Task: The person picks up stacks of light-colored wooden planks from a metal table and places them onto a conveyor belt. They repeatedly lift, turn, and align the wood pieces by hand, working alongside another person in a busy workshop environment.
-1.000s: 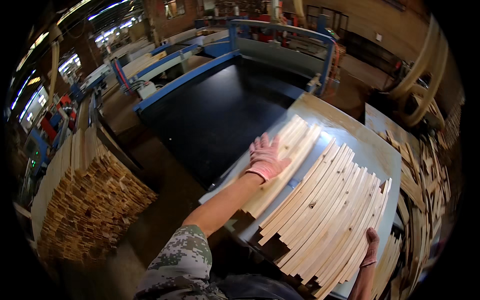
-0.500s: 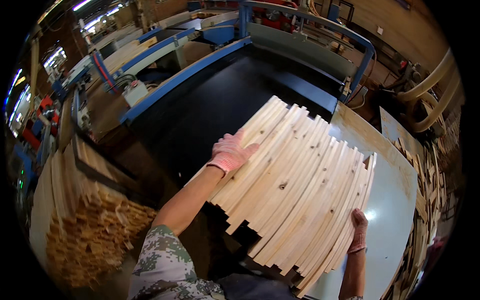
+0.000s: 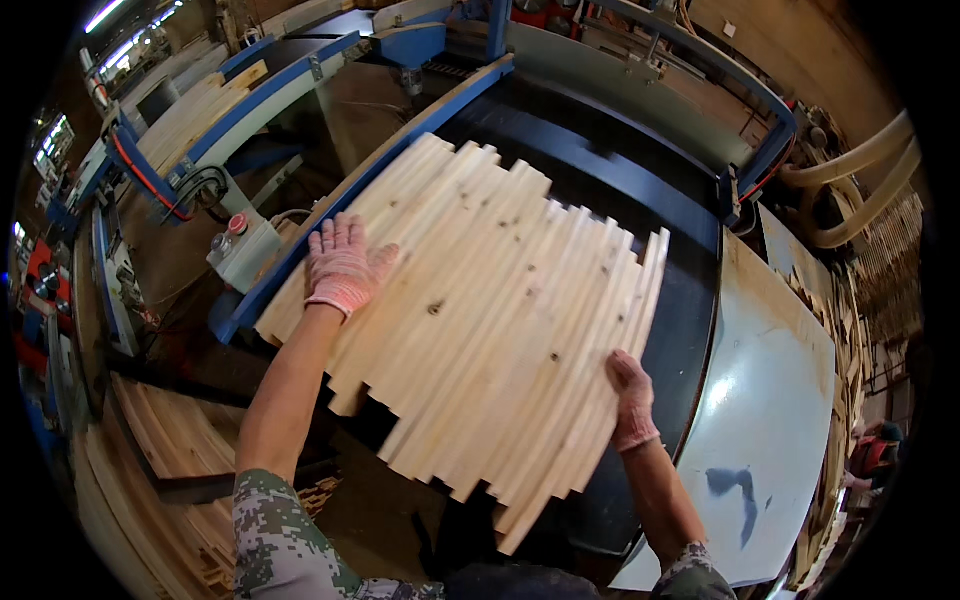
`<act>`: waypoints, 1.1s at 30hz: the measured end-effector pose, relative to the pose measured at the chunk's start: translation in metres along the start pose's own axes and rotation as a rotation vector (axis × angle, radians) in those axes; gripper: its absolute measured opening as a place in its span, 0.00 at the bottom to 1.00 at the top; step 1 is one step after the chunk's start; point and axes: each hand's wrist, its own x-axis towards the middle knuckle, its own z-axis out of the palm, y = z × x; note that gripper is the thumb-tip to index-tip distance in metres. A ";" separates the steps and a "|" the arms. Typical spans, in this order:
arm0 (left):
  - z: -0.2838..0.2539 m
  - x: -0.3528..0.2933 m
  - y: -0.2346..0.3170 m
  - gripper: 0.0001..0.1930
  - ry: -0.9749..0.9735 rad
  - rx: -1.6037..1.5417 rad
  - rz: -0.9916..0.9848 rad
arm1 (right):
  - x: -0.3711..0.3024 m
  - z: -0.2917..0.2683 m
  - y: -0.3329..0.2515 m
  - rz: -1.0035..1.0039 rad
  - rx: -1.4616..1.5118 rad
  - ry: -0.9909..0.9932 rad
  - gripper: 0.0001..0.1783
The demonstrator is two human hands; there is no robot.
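Several long pale wooden slats [image 3: 490,300] lie side by side as one flat sheet across a black machine bed [image 3: 640,180]. My left hand [image 3: 343,265], in a pink knit glove, presses flat with spread fingers on the sheet's left edge. In the same kind of glove, my right hand [image 3: 630,395] rests flat against the right side of the sheet near its near end. Neither hand grips a slat. The slats' near ends are staggered and overhang the bed's front edge.
A blue machine frame [image 3: 360,190] borders the bed on the left, with a grey switch box with a red button [image 3: 240,245] beside it. A pale metal table [image 3: 770,400] lies to the right. Stacked slats [image 3: 170,450] sit low on the left. Curved wooden pieces [image 3: 850,330] line the far right.
Both hands have slid the sheet of slats leftward off the pale table onto the black bed. My view has swung in closer over the machine.
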 end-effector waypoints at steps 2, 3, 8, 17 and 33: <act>0.006 0.010 -0.031 0.51 0.077 0.043 -0.003 | -0.002 0.045 0.008 -0.007 0.016 -0.045 0.17; 0.009 0.017 -0.047 0.52 0.119 0.026 0.004 | -0.011 0.064 -0.001 0.029 0.039 -0.092 0.16; 0.018 0.027 -0.027 0.48 0.187 -0.045 0.066 | 0.009 0.029 -0.035 -0.046 -1.019 -0.142 0.37; 0.034 -0.018 0.085 0.31 0.466 -0.683 0.577 | -0.119 -0.011 -0.037 -0.199 -1.246 -0.332 0.52; 0.049 -0.674 0.480 0.25 -1.563 -1.346 0.963 | -0.582 -0.510 0.035 0.133 0.018 0.248 0.30</act>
